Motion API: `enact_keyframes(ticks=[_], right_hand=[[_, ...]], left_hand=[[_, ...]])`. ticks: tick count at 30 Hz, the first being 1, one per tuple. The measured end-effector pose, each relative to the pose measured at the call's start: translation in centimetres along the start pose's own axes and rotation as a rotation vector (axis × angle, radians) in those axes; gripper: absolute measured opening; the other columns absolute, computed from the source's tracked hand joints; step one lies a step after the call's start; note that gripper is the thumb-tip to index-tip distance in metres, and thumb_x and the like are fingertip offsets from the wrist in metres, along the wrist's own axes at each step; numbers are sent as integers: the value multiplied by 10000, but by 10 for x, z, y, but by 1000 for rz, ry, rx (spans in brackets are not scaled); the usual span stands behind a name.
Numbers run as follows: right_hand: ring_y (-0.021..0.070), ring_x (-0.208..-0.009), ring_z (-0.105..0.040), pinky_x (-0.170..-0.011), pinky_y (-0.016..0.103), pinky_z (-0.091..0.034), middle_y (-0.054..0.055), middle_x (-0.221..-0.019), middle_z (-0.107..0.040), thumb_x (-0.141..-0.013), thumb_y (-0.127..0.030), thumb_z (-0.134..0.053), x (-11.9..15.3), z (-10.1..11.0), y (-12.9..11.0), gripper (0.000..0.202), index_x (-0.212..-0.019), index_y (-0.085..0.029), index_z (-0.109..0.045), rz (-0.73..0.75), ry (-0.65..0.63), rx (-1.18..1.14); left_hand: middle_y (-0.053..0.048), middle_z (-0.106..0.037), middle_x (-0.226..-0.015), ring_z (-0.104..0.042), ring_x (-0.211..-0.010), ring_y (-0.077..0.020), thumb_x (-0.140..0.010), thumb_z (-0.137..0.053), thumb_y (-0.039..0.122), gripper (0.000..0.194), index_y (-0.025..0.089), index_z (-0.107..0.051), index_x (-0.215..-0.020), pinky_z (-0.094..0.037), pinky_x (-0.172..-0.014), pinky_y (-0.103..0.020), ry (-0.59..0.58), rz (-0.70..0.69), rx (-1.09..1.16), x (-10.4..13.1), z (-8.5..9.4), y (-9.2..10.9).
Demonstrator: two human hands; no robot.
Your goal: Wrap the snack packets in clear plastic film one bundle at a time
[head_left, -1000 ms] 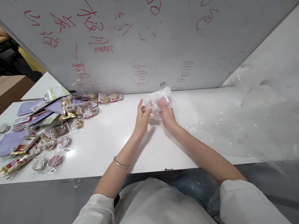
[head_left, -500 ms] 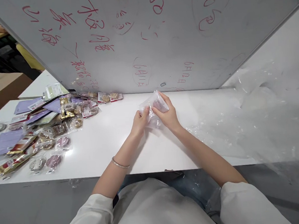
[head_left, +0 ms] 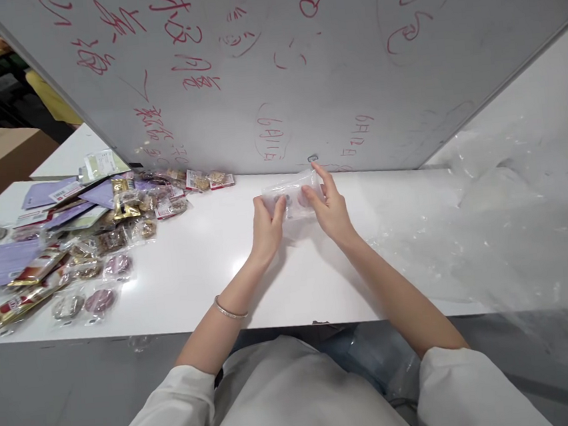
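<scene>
Between my two hands is a clear plastic bag (head_left: pixel 293 200), held flat above the white table with small dark and reddish spots showing through it. My left hand (head_left: pixel 267 226) grips the bag's left side, thumb on top. At the right end, my right hand (head_left: pixel 332 209) holds it with the thumb pressed on the plastic and the index finger stretched along the far edge. What lies under the bag is hidden.
A pile of wrapped snacks and purple packets (head_left: pixel 84 225) covers the table's left part. A whiteboard (head_left: pixel 234 110) with red writing stands along the back. Crumpled clear plastic film (head_left: pixel 507 232) spreads over the right side. A cardboard box (head_left: pixel 3 170) is at far left.
The bunched bag has been spread out flatter and wider. My hands have moved apart, the right one shifting to the right with its index finger extended.
</scene>
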State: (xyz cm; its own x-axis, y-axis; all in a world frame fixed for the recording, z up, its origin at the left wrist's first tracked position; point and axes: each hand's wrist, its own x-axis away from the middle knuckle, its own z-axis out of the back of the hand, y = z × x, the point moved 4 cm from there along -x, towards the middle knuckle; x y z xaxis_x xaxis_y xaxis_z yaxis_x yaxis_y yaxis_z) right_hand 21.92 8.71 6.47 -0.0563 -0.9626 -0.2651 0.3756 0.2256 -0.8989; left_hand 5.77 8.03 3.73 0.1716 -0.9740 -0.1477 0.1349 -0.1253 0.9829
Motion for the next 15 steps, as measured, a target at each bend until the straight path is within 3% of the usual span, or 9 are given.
enact_keyframes(ticks=[4,8,11,15], right_hand=[[252,-999,-666,-966,492,-507,16,-1027,-696,-891,-613,-563,0,-6,10,529,-1341,-352,-470,-80,-43,-25],[206,-757,-661,-663,393,-602,-23,-840,-652,-812,-642,-638,5,-27,28,600,-1261,-319,-407,-303,-189,-266],[200,-796,-668,-563,335,-601,-10,-926,-657,-758,-622,-705,11,-36,30,622,-1209,-312,-410,-424,-238,-419],[201,-896,-668,-605,316,-601,39,-1104,-663,-753,-572,-748,18,-37,17,570,-1177,-275,-508,-454,-321,-524]], left_hand=[[-51,-561,-1015,-560,-933,-171,-980,-519,453,253,222,-431,-1033,-424,-820,-288,35,-40,-3,3,3,3],[-69,-558,-1097,-553,-1035,-191,-951,-556,438,266,223,-480,-1088,-415,-883,-289,102,-103,8,0,10,5],[-68,-577,-1106,-555,-1041,-198,-931,-574,431,262,225,-539,-1089,-423,-888,-289,75,-97,65,-4,12,8],[-35,-599,-986,-568,-886,-182,-893,-603,450,263,248,-611,-1061,-446,-805,-279,-22,-10,226,-7,12,9]])
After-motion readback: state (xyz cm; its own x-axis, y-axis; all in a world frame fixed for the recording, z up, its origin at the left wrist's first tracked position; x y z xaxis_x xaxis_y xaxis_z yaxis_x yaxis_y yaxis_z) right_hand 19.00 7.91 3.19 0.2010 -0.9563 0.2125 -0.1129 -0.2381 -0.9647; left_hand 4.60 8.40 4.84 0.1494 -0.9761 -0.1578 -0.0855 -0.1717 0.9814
